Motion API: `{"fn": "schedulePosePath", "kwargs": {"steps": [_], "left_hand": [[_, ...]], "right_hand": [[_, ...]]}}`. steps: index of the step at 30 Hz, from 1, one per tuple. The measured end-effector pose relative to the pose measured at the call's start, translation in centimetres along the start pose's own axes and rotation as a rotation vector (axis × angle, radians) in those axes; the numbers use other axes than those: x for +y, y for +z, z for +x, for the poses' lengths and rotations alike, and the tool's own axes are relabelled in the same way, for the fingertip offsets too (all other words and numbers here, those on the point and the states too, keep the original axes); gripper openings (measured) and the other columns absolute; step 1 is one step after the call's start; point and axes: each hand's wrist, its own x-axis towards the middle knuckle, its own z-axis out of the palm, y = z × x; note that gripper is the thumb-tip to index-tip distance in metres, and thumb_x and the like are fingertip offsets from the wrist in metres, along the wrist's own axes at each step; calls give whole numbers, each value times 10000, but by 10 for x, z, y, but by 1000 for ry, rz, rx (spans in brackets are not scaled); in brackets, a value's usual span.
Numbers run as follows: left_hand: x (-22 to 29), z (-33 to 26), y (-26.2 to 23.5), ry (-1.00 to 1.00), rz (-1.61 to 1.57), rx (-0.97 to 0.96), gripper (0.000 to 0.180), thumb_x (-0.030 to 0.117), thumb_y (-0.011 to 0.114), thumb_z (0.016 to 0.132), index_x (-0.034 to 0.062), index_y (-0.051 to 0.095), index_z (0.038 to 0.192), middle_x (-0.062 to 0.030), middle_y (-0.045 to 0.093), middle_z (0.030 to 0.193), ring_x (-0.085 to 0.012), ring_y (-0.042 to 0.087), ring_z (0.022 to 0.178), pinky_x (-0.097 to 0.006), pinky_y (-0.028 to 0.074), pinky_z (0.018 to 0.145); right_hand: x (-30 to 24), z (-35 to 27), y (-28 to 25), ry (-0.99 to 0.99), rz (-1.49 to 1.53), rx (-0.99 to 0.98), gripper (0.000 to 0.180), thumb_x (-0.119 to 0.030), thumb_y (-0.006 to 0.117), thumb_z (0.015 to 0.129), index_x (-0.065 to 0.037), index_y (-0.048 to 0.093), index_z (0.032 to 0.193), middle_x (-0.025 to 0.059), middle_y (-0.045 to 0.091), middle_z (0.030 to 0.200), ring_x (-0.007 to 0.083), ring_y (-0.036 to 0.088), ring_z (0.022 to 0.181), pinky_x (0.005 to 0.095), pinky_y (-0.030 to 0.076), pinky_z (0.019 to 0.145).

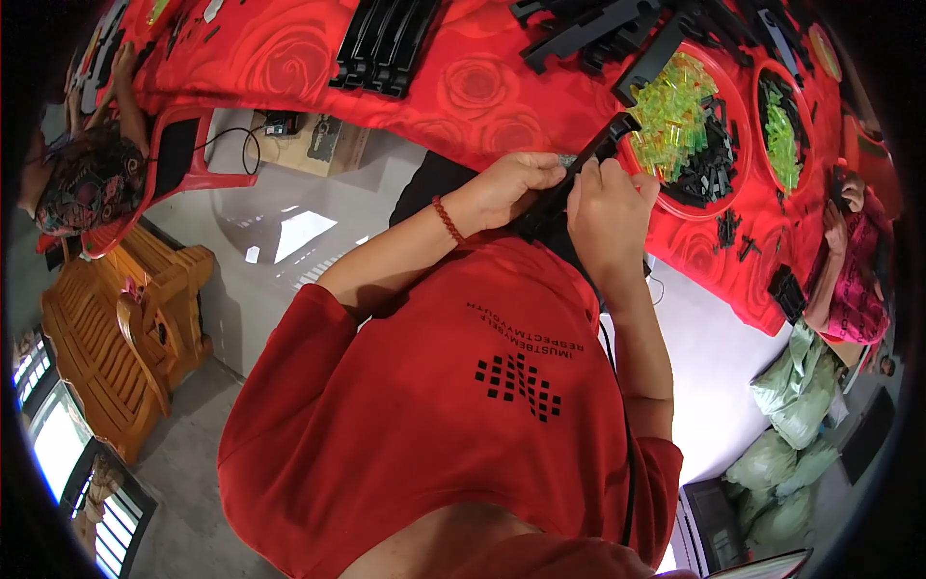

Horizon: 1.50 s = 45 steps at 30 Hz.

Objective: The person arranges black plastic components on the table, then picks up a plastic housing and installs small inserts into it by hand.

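Just in front of my body, at the table's near edge, a long black plastic part (606, 141) is held at a slant. My left hand (516, 188) closes around its lower end, thumb and fingers pressed against it. My right hand (612, 207) lies over its other side with curled fingertips; whether a small piece is pinched under them is hidden. Right beside that hand is a round red basin (744, 159), filled with translucent yellow-green pieces (670, 108) and small black plastic pieces (709, 166).
A red rose-patterned cloth (482, 87) covers the table. Black parts lie in a row (386, 43) and in a pile (598, 34). A second basin (808, 125) stands at right. Two people (92, 179) (858, 261) sit nearby. A wooden bench (116, 338) and green sacks (796, 386) flank me.
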Motion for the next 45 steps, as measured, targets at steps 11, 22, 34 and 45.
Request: {"fn": "schedulePosePath", "kwargs": {"steps": [11, 22, 34, 45], "left_hand": [[1, 1, -2, -32, -184, -92, 322, 125, 519, 1022, 9, 538, 1321, -56, 655, 1166, -148, 664, 1046, -290, 543, 927], [4, -1, 5, 26, -146, -125, 306, 285, 424, 1072, 68, 600, 1197, -35, 670, 1114, -125, 659, 924, -290, 560, 792], [-3, 3, 20, 116, -243, -200, 383, 348, 430, 1063, 80, 534, 1317, -43, 648, 1174, -136, 642, 1001, -292, 555, 835], [-4, 0, 30, 182, -72, -19, 287, 288, 410, 1082, 85, 557, 1223, -2, 621, 1085, -91, 589, 982, -261, 495, 875]], "right_hand": [[-7, -20, 5, 221, 435, 205, 255, -70, 670, 853, -20, 665, 1103, 90, 609, 839, 279, 562, 768, 386, 424, 763], [-14, -15, 1, 274, 565, 264, 372, -72, 668, 866, -17, 596, 1227, 105, 632, 914, 266, 602, 813, 380, 459, 755], [-23, -16, 26, 649, 991, 85, 371, -189, 695, 861, 44, 570, 1121, 135, 611, 907, 254, 584, 826, 380, 477, 765], [-31, -10, 36, 790, 981, 125, 306, -135, 644, 842, 43, 557, 1075, 221, 604, 969, 374, 549, 971, 470, 430, 864]]}}
